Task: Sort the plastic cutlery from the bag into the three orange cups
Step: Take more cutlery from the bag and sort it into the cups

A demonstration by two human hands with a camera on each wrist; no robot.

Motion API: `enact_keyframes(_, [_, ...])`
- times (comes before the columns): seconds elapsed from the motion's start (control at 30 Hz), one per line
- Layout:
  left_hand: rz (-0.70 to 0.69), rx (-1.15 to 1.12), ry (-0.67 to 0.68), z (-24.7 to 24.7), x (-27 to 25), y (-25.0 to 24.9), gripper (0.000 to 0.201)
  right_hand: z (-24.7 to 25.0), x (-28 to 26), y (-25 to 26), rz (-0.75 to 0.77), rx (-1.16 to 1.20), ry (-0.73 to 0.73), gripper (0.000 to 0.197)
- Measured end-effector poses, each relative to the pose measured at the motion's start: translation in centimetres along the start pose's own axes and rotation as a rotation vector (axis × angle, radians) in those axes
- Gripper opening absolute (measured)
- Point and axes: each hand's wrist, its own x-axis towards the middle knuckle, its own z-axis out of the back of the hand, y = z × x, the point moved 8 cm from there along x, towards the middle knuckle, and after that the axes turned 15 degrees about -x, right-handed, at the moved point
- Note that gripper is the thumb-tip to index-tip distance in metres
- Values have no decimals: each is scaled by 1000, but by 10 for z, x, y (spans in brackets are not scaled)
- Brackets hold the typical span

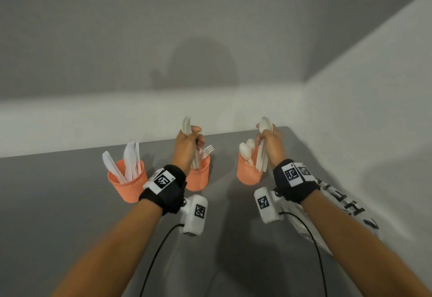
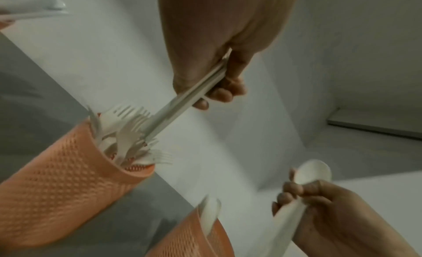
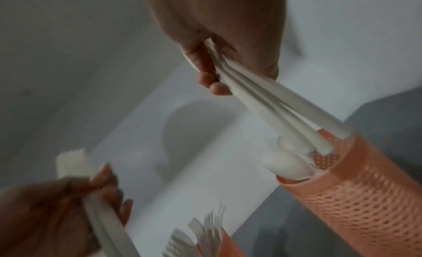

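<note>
Bag: we see the clear printed bag (image 1: 346, 205) lying under our right forearm on the grey table (image 1: 58, 203).
Left hand: our left hand (image 1: 187, 147) grips a bundle of forks (image 2: 182, 100), handles down in the middle cup (image 1: 198, 175).
Right hand: our right hand (image 1: 271, 144) clasps spoons (image 3: 262, 102) over the right cup (image 1: 249, 170).
Left cup: the left cup (image 1: 128, 184) holds knives (image 1: 129, 163).

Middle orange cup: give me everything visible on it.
The middle orange cup is an orange plastic cup whose wall is perforated in a mesh pattern, standing upright on the grey table between the other two cups and apart from both. White plastic forks stand in it, tines up. The left hand hovers above it, gripping a bundle of white cutlery whose handle ends reach down to the rim among the forks. The left wrist hides part of its wall in the head view.
</note>
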Motion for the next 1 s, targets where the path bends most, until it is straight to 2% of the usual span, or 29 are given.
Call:
enact_keyframes(0.1, [-105,-25,-54,7,21,-9,30,6,23,-2,-13,184,-75,15])
enact_keyframes(0.37, [-174,212,-62,16,38,43,21,-18,47,-48,-74,167,-68,12])
enact_keyframes(0.4, [-198,277,-63,17,38,49,21,-18,47,-51,-70,103,-79,14])
enact_keyframes(0.5, [-285,436,-12,16,38,58,40,-22,47,-58,-2,-102,-73,25])
enact_keyframes(0.6, [-357,556,60,10,34,61,50,-28,47,-61,127,-372,-81,37])
enact_keyframes(0.7, [-415,784,120,3,32,66,39,-33,43,-57,240,-586,-40,45])
enact_keyframes(0.77, [-416,924,169,0,31,70,32,-39,42,-59,258,-750,33,46])
enact_keyframes(0.87, [-513,1197,227,-6,33,78,38,-47,44,-64,230,-1093,84,49])
enact_keyframes(0.93, [-498,1400,188,-5,39,83,46,-49,46,-63,216,-1213,97,54])
enact_keyframes(1.0, [-408,1508,177,-3,43,85,66,-52,46,-62,215,-1300,148,59])
